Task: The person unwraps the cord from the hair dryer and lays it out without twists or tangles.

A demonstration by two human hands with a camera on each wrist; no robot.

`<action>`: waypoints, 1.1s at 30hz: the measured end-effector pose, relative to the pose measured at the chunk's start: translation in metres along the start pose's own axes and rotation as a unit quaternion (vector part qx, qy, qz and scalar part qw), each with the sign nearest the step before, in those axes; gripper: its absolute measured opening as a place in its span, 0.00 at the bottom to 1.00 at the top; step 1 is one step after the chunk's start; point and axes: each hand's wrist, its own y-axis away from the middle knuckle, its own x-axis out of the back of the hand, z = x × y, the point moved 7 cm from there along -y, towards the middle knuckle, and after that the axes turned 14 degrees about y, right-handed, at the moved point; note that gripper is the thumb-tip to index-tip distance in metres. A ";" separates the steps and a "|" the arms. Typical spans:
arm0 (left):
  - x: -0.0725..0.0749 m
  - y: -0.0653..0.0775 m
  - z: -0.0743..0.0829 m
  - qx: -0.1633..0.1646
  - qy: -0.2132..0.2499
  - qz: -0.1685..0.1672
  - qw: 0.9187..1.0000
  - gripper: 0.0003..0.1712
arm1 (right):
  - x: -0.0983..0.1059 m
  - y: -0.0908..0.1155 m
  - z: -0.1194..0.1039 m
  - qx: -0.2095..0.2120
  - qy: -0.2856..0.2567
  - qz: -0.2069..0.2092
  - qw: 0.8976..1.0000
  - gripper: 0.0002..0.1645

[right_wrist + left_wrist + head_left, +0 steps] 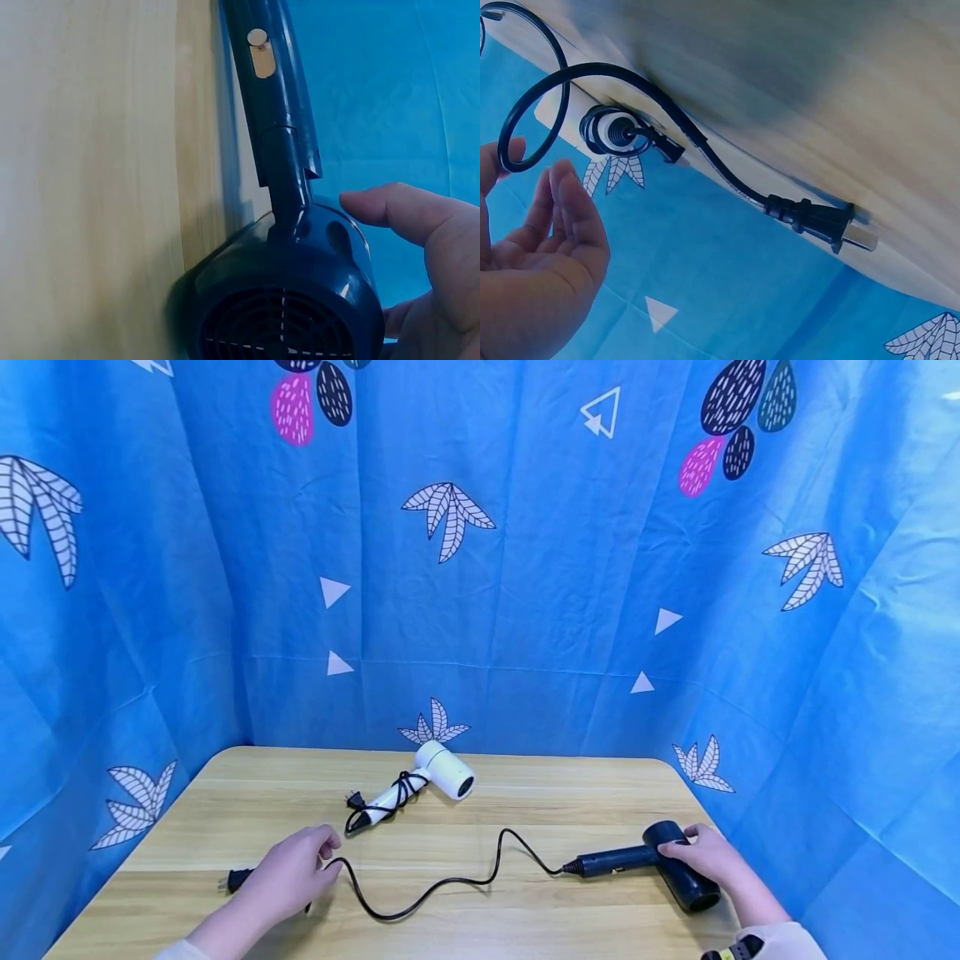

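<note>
A dark blue hair dryer [682, 877] lies at the right of the table with its handle pointing left. My right hand [708, 856] grips its barrel from the right side; in the right wrist view the thumb [375, 204] is beside the barrel and the other fingers are partly hidden behind it. The dryer's black cord [442, 883] winds left across the table to my left hand [292, 872]. In the left wrist view a loop of cord passes by the thumb, with a gap to the loosely bent fingers [574, 202]. The two-pin plug [821, 225] lies beyond that hand.
Farther back on the table [570, 793] lies a white hair dryer [446, 770], its black cord [401, 789] wrapped around the handle. Blue patterned curtains [480, 610] enclose the table at the back and both sides.
</note>
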 end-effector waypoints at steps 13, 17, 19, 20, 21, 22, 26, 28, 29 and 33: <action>0.001 0.015 -0.013 0.097 0.098 -0.037 0.990 0.08 | -0.008 -0.003 -0.004 0.007 0.019 0.003 1.000 0.53; 0.002 0.018 -0.016 0.112 0.099 -0.039 0.988 0.06 | -0.009 -0.004 -0.003 0.005 0.021 0.002 1.000 0.53; 0.002 0.019 -0.019 0.113 0.099 -0.042 0.988 0.06 | -0.009 -0.005 -0.003 0.002 0.022 0.003 1.000 0.52; 0.002 0.019 -0.020 0.112 0.100 -0.043 0.988 0.06 | -0.009 -0.005 -0.003 0.002 0.022 0.004 1.000 0.51; 0.002 0.019 -0.020 0.108 0.101 -0.046 0.988 0.05 | -0.009 -0.005 -0.002 0.000 0.022 0.005 1.000 0.50; 0.003 0.020 -0.021 0.104 0.101 -0.048 0.988 0.05 | -0.009 -0.006 -0.002 -0.002 0.022 0.006 1.000 0.50; 0.008 0.020 -0.023 0.087 0.095 -0.057 0.990 0.03 | -0.007 -0.005 -0.001 -0.002 0.016 0.005 1.000 0.50; 0.012 0.020 -0.024 0.080 0.085 -0.056 0.992 0.03 | -0.005 -0.004 -0.001 -0.003 0.013 0.004 1.000 0.51; 0.014 0.020 -0.026 0.080 0.081 -0.053 0.992 0.03 | -0.004 -0.003 0.000 -0.003 0.012 0.003 1.000 0.51; 0.024 0.020 -0.030 0.078 0.064 -0.043 0.994 0.03 | 0.002 -0.001 0.002 -0.005 0.014 0.007 1.000 0.51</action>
